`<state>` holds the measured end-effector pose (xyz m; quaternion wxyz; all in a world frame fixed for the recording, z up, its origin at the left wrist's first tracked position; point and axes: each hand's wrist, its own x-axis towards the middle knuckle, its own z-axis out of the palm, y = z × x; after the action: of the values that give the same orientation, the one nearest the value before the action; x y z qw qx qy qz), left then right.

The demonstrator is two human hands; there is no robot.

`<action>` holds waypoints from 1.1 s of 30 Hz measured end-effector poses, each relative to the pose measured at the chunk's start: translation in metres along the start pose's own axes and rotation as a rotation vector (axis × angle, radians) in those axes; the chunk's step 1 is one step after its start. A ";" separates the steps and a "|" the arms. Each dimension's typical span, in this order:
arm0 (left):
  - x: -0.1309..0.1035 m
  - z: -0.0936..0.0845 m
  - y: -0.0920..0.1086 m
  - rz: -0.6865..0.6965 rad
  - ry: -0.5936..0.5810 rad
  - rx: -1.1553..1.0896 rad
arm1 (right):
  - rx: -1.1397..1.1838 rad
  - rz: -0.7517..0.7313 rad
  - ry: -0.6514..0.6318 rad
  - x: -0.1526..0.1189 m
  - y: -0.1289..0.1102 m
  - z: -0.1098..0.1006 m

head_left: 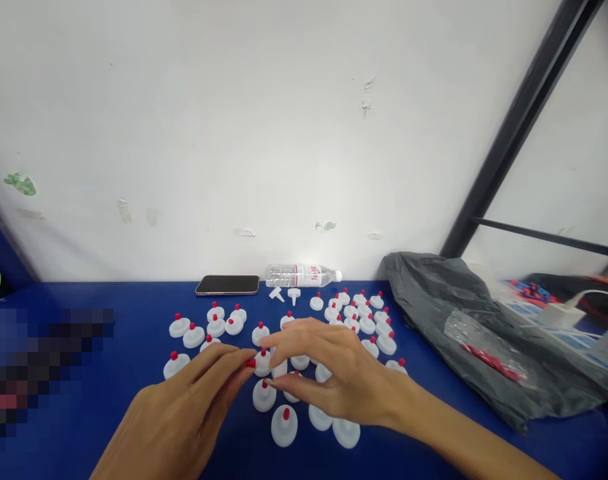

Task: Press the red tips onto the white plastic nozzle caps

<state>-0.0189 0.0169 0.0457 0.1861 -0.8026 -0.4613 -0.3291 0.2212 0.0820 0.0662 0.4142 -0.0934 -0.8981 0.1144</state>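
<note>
My left hand [184,407] pinches a small red tip cap [251,363] between thumb and forefinger. Close on its right, my right hand [329,370] curls its thumb and fingers around a white nozzle lid [279,369], partly hidden by the fingers and turned on edge. A white lid with a red tip [263,365] stands between the two hands. In front of them are more such lids, among them one [284,427] nearest me. Several others lie under or behind my right hand, partly covered.
More red-tipped white lids [367,325] spread across the blue table [109,373]. Along the wall lie a phone [227,285], a plastic bottle [304,275] and two bare white nozzle pieces [294,295]. At right, a clear bag of red tips [489,353] rests on a dark plastic bag [434,300].
</note>
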 end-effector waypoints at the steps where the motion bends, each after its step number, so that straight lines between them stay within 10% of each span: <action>1: 0.001 0.000 0.001 0.025 -0.003 0.029 | -0.002 -0.013 0.011 0.000 -0.001 0.000; 13: -0.020 0.011 0.000 -0.074 -0.131 -0.348 | -0.355 -0.292 0.087 -0.004 -0.012 0.007; 20: -0.029 0.022 -0.004 -0.210 -0.189 -0.070 | -0.347 -0.114 -0.020 0.001 0.009 -0.002; 27: -0.012 0.021 0.001 -0.401 -0.917 0.308 | -0.345 0.397 0.127 0.001 0.046 -0.034; 33: 0.004 0.013 0.009 -0.464 -1.058 0.283 | -0.353 0.537 0.068 -0.005 0.069 -0.039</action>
<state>-0.0050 0.0227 0.0390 -0.0408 -0.7033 -0.6940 0.1483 0.2588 0.1514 0.0677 0.3764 -0.4013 -0.8330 0.0589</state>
